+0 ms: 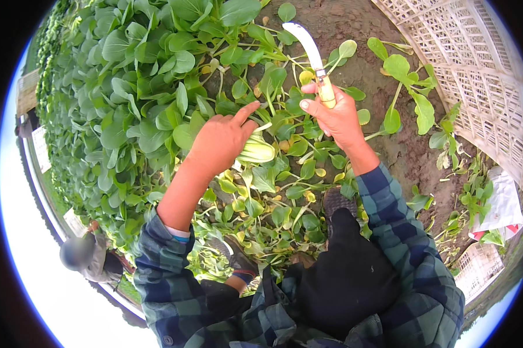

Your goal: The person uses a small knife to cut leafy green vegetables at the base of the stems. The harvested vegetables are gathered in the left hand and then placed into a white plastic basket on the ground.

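My left hand [224, 139] is curled palm-down over a cut head of bok choy-like greens [258, 150], holding it low among the plants. The pale stem base sticks out to the right of the hand, and the index finger points forward. Most of that head's leaves are hidden under the hand. In my right hand [342, 115] is a harvesting knife [309, 47] with a curved blade, its tip upward and bent left. The fingers wrap its yellowish handle, with the thumb extended to the left. The blade is over soil and stray leaves, apart from the held greens.
Dense leafy greens [126, 100] fill the left side. Yellowing leaves [283, 213] litter the ground around my shoes. A slatted plastic crate [475, 65] stands at upper right, with a white sack [501, 204] below it. Another person [98, 256] is at far left.
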Demonstrator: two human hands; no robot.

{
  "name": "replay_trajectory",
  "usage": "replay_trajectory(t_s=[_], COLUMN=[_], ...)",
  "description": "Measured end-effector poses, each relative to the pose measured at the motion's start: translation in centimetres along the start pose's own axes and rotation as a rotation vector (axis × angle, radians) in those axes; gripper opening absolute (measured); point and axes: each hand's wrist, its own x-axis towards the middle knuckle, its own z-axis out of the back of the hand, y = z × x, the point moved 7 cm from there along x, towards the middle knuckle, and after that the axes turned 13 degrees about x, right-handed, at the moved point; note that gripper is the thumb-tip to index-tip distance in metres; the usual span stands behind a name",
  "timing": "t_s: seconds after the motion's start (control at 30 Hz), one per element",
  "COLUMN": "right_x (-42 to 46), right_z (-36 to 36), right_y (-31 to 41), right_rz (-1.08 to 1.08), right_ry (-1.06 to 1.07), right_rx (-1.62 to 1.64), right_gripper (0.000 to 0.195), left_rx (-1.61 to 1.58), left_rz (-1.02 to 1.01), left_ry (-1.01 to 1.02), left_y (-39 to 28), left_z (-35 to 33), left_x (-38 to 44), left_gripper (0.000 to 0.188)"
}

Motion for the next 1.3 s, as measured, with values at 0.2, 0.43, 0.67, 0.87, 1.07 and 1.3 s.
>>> replay_trajectory(t_s=[0.2,0.43,0.67,0.87,1.07,1.3], right_x=[-0.6,-3.1,-10.2,-16.4,-25.9,-37.2], right_z=[-0.1,3.3,1.3,-6.5,-10.9,-14.4], right_y=[0.6,3.0,8.7,14.1,21.7,27.4], right_rz=[-0.001,0.215,0.215,0.392,0.680,0.842], right_ry=[-0.005,-0.049,-0.053,0.240,0.099,-0.139], right_rx=[0.030,-0.216,-0.373,-0.099,-0.283,-0.484], right_gripper=[0.029,0.034,0.052,0.047,0.037,0.035], left_rx=[0.276,0.171,-0.815,-1.497,-1.183,-1.305], left_rz=[-0.159,-0.164,-0.022,-0.187,-0.417,-0.519], left_ry=[0.053,0.149,-0.144,-0.156,-0.594,-0.626], left_y=[-1.4,-0.4,-0.1,-7.4,-9.2,-7.3], left_z=[-1.4,-1.8,6.1,15.3,18.4,21.0], left_x=[4.4,5.0,-1.4,-5.4,-8.8,-10.4], left_gripper=[0.031,0.043,0.057,0.073,0.081,0.074])
